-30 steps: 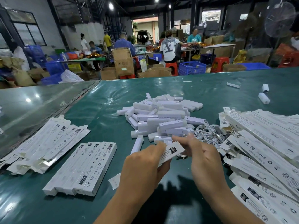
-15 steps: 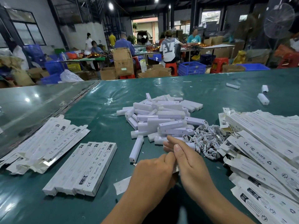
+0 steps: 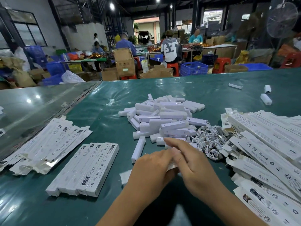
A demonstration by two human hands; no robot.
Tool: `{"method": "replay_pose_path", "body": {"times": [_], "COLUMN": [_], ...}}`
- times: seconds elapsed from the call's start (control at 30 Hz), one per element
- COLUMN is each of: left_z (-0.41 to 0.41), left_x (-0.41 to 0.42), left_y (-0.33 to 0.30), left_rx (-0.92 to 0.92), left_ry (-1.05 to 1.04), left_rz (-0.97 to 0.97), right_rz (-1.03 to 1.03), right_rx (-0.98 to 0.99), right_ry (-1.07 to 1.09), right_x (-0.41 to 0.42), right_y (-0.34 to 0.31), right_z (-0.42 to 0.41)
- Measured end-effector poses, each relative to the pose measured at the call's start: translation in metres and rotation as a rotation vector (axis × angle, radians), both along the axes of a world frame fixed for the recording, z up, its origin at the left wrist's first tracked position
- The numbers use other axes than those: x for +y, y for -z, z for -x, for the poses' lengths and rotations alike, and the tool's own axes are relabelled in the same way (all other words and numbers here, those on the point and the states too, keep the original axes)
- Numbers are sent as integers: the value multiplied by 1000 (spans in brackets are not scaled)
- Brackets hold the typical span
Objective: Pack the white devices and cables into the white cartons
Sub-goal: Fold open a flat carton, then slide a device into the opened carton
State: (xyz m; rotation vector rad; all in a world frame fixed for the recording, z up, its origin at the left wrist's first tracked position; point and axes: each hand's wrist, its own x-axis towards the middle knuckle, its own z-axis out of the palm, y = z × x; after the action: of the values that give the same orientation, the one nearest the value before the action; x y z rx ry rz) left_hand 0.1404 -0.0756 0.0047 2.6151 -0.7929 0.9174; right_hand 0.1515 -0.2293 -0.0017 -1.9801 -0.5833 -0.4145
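- Head view: left hand (image 3: 151,168) grips a carton (image 3: 171,166); right hand (image 3: 193,163) rests over it, fingers loosely extended.
- Packed cartons (image 3: 86,168) lie left, flat cartons (image 3: 268,157) right.
- Cables (image 3: 210,142) beyond, beside the devices (image 3: 164,119).

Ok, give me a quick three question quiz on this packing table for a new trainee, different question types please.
1. True or false: the cable heap lies right of the pile of white devices.
2. Which side of the table holds the neat row of packed cartons? A left, B right.
3. Fill in: the left hand and right hand work on one white ____.

Key: 1 true; 2 A; 3 carton.
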Motion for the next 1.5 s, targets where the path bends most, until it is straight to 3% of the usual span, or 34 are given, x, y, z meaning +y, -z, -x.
{"method": "replay_pose_path", "body": {"times": [0.07,0.17,0.2,0.27,0.33,0.37,0.43,0.5,0.6,0.7,0.8,0.9,1.03,1.1,1.2,1.27,1.37,1.5], "left_z": [-4,-7,-6,-6,-6,-7,-9,-15,-29,-37,-40,-42,-28,-19,-14,-14,-13,-17], "left_x": [2,12,15,15,7,3,5,23,59,71,67,62,48,37,25,22,22,32], "left_y": [-2,-11,-12,-15,-12,-10,-11,-16,-14,-2,11,6,-5,-7,-5,-2,-2,-5], "left_rx": [-49,-149,-111,254,731,857,836,593,277,344,504,483,446,315,59,27,118,276], "left_ry": [-104,-240,-247,-151,121,224,276,84,-375,-663,-721,-683,-155,-41,-42,-14,8,-95], "left_rz": [25,302,478,897,1232,1346,1501,1423,796,287,23,22,387,320,173,114,167,438], "right_rz": [-130,-563,-782,-1096,-1030,-895,-548,-286,-286,-249,-191,-197,-336,-472,-539,-523,-473,-662], "right_rx": [18,350,463,635,717,731,654,480,420,439,423,389,376,458,524,551,527,449], "right_ry": [160,379,377,285,133,69,31,124,183,183,172,182,166,76,18,34,83,217], "right_x": [1,-12,-18,-20,-9,-2,9,9,1,2,3,1,-6,-11,-20,-22,-24,-34], "right_y": [1,-2,-3,-5,-6,-3,2,2,-4,-3,2,4,-1,-8,-14,-15,-11,-16], "right_z": [-4,-18,-23,-25,-19,-15,-6,-5,-6,-6,-6,-7,-12,-12,-12,-14,-18,-26]}}
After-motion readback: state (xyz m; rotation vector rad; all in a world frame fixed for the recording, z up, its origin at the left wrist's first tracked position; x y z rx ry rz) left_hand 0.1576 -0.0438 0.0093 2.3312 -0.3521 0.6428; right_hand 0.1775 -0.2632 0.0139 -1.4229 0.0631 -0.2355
